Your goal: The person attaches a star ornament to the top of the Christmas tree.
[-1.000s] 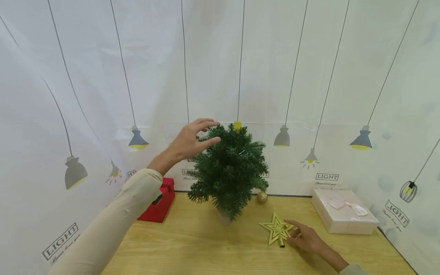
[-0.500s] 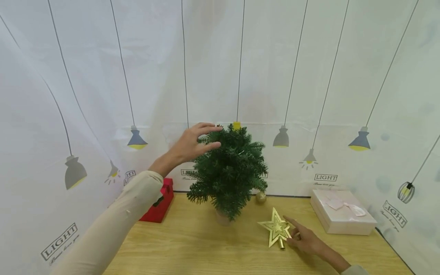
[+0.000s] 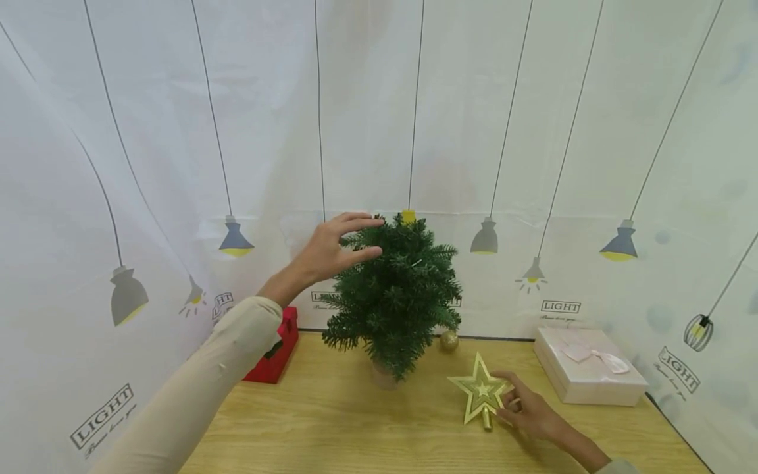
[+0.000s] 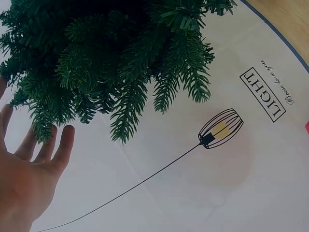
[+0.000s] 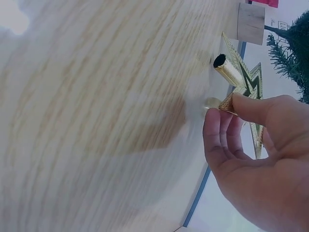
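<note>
A small artificial Christmas tree [image 3: 393, 289] stands in the middle of the table on a pale base [image 5: 250, 23]. Close to its upper left side is my left hand [image 3: 331, 250], fingers extended and spread at the needles; the left wrist view has its fingertips among the branch tips. To the right of the tree, my right hand [image 3: 529, 409] pinches a gold star tree topper [image 3: 478, 390] by its lower right point, between thumb and fingers. The topper is tilted up, and its hollow tube [image 5: 228, 70] shows in the right wrist view, raised above the tabletop.
Behind the tree's right side lies a gold ball ornament [image 3: 449, 340]. A white gift box [image 3: 592, 365] with a pink bow sits at the right back. On the left, a red box [image 3: 278, 352] is partly covered by my left sleeve. A printed curtain [image 3: 367, 131] borders the wooden table [image 3: 331, 428].
My right hand has tilted the star topper upward, so its face turns more toward the head view. My left hand has come slightly down and right at the tree's upper branches.
</note>
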`<state>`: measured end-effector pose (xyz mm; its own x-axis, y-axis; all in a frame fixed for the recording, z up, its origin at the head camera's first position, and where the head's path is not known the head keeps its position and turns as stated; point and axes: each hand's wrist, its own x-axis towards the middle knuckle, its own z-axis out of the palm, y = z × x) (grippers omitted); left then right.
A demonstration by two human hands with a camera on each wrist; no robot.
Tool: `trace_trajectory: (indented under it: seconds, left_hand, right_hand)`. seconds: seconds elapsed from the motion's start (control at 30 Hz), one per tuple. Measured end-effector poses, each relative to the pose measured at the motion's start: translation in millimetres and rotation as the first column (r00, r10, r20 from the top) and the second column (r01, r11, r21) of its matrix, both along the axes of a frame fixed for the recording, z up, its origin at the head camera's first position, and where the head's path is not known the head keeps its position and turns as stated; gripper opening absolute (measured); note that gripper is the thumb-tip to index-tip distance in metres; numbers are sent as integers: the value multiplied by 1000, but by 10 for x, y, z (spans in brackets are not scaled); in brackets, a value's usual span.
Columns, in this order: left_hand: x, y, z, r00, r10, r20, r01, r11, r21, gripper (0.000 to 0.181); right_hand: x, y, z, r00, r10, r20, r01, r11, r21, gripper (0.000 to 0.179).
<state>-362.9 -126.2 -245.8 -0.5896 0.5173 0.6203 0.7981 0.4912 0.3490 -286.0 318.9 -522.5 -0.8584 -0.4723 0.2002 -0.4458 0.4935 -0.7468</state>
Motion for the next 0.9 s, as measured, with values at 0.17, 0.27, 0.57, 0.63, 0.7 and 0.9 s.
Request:
trace_trajectory:
  seconds: [0.17, 0.27, 0.57, 0.63, 0.7, 0.9]
  left_hand:
    - [2, 11, 3, 1000, -8, -11, 8, 1000, 15, 57]
    - [0, 12, -1, 1000, -4, -21, 4, 1000, 15, 56]
    - [2, 7, 4, 999, -8, -35, 9, 1000, 18, 57]
    - [0, 8, 6, 999, -9, -38, 10, 1000, 17, 57]
    - [2, 11, 7, 999, -9, -41, 9, 1000, 15, 57]
    - [17, 6, -4, 1000, -6, -24, 6, 1000, 13, 58]
  right_hand:
    - [29, -6, 35, 994, -54, -91, 54, 999, 4, 58]
    - [27, -7, 39, 988, -54, -144, 51, 998, -25, 53]
    - [5, 6, 74, 974, -51, -222, 39, 998, -57, 45]
    - [4, 9, 91, 964, -52, -261, 38, 998, -57, 44]
    - [3, 12, 105, 956, -59, -287, 43, 997, -62, 42]
    - [3, -7, 140, 935, -115, -336, 84, 991, -106, 41]
